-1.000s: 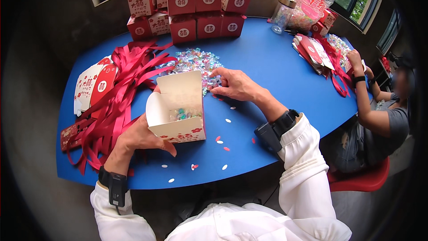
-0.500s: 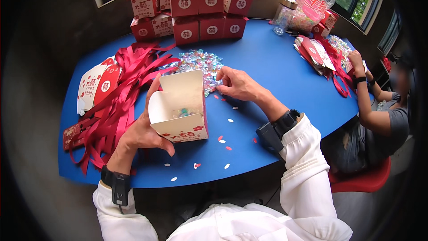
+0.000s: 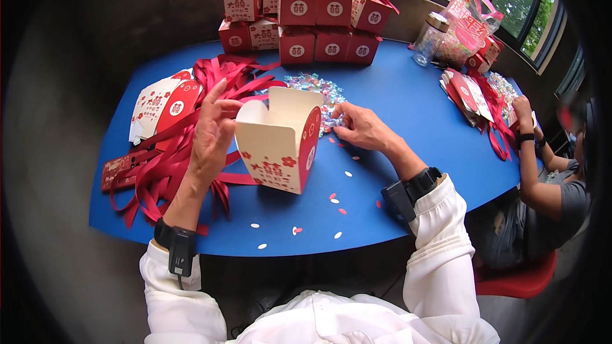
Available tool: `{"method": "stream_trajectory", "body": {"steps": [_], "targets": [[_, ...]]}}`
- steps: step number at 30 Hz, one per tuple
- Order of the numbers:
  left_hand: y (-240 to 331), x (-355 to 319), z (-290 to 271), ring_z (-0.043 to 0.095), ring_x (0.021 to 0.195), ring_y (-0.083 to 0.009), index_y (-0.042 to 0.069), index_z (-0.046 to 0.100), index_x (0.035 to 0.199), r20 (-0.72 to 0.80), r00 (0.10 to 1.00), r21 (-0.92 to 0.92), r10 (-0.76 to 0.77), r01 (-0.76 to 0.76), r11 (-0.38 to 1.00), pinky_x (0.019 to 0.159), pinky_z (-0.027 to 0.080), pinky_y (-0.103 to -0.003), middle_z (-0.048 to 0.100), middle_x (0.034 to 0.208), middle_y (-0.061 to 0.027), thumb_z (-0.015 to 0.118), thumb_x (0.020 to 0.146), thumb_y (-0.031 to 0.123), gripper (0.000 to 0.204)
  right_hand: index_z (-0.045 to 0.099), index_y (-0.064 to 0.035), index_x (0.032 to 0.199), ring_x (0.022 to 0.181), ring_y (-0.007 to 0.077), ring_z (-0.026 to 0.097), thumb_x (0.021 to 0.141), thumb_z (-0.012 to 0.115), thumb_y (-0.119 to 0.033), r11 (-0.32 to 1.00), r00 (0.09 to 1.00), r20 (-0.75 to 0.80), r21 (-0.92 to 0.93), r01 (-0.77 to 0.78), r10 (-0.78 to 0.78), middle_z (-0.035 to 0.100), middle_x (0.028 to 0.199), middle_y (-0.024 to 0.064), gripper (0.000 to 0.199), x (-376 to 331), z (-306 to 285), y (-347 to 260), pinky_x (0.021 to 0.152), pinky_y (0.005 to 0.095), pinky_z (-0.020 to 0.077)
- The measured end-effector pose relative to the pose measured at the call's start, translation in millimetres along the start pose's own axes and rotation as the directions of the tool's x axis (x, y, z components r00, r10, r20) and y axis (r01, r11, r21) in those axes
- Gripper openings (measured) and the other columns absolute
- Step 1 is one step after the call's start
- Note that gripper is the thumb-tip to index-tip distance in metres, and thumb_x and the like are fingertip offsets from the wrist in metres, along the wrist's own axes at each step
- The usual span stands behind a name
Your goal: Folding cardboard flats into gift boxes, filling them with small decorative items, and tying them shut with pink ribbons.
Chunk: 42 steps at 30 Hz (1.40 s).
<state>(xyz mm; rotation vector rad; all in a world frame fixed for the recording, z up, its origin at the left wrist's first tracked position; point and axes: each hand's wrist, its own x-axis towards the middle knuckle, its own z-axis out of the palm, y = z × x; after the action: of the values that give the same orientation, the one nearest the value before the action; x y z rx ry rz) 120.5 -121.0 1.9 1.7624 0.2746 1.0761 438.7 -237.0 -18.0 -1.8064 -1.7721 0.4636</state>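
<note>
Left hand [image 3: 213,132] spread wide beside 1 open white-and-red cardboard box [image 3: 275,153]; right hand [image 3: 366,130] curled at 1 shiny multicoloured heap of small pieces [image 3: 330,93]; its hold I cannot tell.

Wide fisheye view from head height, down and forward across the nearby blue table [image 3: 389,83]

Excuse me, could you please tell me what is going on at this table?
A person is at work with an open cream and red box on the blue table. The left hand is open beside it; contact is hard to tell. The right hand is at the edge of a shiny pile; its grip is unclear. Red ribbons lie to the left, and stacked boxes stand behind.
</note>
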Motion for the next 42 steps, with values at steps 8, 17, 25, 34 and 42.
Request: {"method": "stream_trajectory", "body": {"steps": [8,17,25,34,42], "targets": [[-12,1,-16,0.059,0.103,-0.0146,0.002,0.048,0.141,-0.226,0.973,0.381,-0.043,0.129,0.915,0.09,0.049,-0.03,0.061,0.11,-0.0074,0.049,0.105,0.038,0.051,0.061,-0.0068,0.114,0.071,0.0158,0.056,0.09,0.071,-0.027,1.0,0.999,-0.03,-0.003,0.016,-0.016,0.056,0.077,0.0042,0.034,-5,-4,2,0.067,0.0327,0.0481],[-17,-6,-9,0.061,0.116,-0.0214,-0.002,0.055,0.134,0.08,0.993,0.342,-0.085,0.053,0.938,0.098,0.047,-0.031,0.065,0.124,-0.0162,0.043,0.105,0.035,0.048,0.058,-0.0065,0.124,0.063,0.0165,0.058,0.09,0.069,-0.049,0.961,0.994,0.021,0.259,0.101,-0.11,0.058,0.066,0.0064,0.056,-15,-31,-54,0.061,0.0353,0.0473],[-18,-13,10,0.064,0.107,-0.0202,-0.004,0.054,0.133,0.222,0.963,0.239,-0.154,0.099,0.966,0.092,0.049,-0.032,0.068,0.116,-0.0157,0.042,0.106,0.039,0.053,0.055,-0.0076,0.133,0.068,0.0135,0.059,0.099,0.063,-0.035,0.856,0.955,0.223,0.514,0.053,-0.194,0.065,0.079,0.0056,0.044,-23,5,-68,0.06,0.0302,0.0482],[-22,-13,3,0.062,0.095,-0.0156,-0.004,0.059,0.123,0.083,0.992,0.278,-0.099,0.073,0.958,0.085,0.05,-0.029,0.068,0.105,-0.0111,0.047,0.097,0.023,0.039,0.059,-0.0064,0.128,0.07,0.0095,0.062,0.097,0.065,-0.017,0.85,0.981,0.076,0.513,0.117,-0.18,0.068,0.083,0.0046,0.033,-10,2,-47,0.064,0.0258,0.0531],[-29,-14,1,0.062,0.089,-0.0139,-0.006,0.06,0.116,0.045,0.995,0.369,-0.091,0.069,0.927,0.079,0.05,-0.028,0.068,0.097,-0.0086,0.047,0.097,0.023,0.037,0.067,-0.0044,0.108,0.081,0.0255,0.068,0.084,0.078,-0.027,0.974,0.984,0.023,-0.149,-0.172,0.177,0.071,0.087,0.013,0.036,-7,-37,-20,0.073,0.0381,0.0525]]}}
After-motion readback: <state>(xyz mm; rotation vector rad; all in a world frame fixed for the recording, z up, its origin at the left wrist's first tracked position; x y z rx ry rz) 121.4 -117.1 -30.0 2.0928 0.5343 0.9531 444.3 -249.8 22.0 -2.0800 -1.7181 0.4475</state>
